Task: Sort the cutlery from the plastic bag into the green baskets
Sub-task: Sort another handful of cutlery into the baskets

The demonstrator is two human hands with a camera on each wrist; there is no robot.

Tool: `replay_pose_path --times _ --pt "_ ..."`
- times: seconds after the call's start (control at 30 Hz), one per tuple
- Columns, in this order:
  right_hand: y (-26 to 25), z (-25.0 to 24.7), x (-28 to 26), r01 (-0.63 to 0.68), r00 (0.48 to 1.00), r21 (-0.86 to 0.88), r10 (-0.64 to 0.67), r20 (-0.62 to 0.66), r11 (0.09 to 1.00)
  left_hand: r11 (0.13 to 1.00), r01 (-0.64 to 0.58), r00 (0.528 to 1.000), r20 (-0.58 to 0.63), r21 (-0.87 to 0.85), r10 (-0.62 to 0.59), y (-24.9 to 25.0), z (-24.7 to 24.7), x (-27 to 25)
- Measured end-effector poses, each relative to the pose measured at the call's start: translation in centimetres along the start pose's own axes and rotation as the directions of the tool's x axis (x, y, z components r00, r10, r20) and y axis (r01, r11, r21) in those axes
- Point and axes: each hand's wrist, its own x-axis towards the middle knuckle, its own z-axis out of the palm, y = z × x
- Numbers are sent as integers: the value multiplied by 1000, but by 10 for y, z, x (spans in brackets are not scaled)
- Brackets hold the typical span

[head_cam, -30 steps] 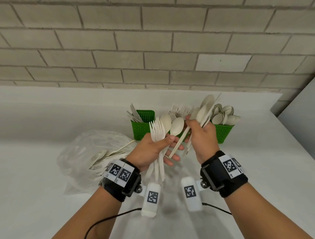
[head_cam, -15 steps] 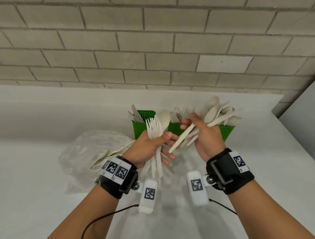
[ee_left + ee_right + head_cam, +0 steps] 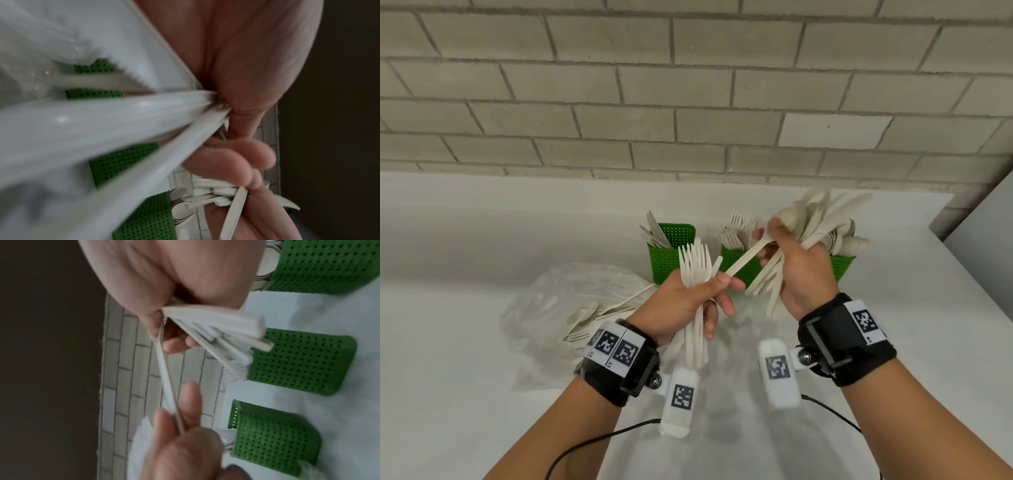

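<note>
The forks [image 3: 697,274] and spoons [image 3: 801,219] look like matt, cream-white plastic, the baskets [image 3: 666,260] are bright green perforated plastic, the bag [image 3: 544,308] at nine o'clock is thin, clear, crinkled glossy film, the table [image 3: 448,377] is smooth white, and the wall [image 3: 688,85] is rough pale brick.

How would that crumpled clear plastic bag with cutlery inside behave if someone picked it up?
The crumpled clear plastic bag would probably sag and fold, since its thin film already lies slumped on the white table. It likely weighs little, holding only a few pale plastic spoons. Those might slide out through its open side.
</note>
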Motion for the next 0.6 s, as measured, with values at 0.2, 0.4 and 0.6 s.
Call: replay_pose_path --times 0.2,0.4,0.6 --pt "-4 -5 3 -59 998 110 60 -10 992 999 -37 999 12 -24 38 0 -2 3" --pt "-2 2 -15 13 935 -317 101 340 948 995 -103 992 78 12 102 6 2 6" --pt "-4 -7 -1 47 995 -238 -23 102 970 997 -63 998 0 -33 63 -2 -7 3"
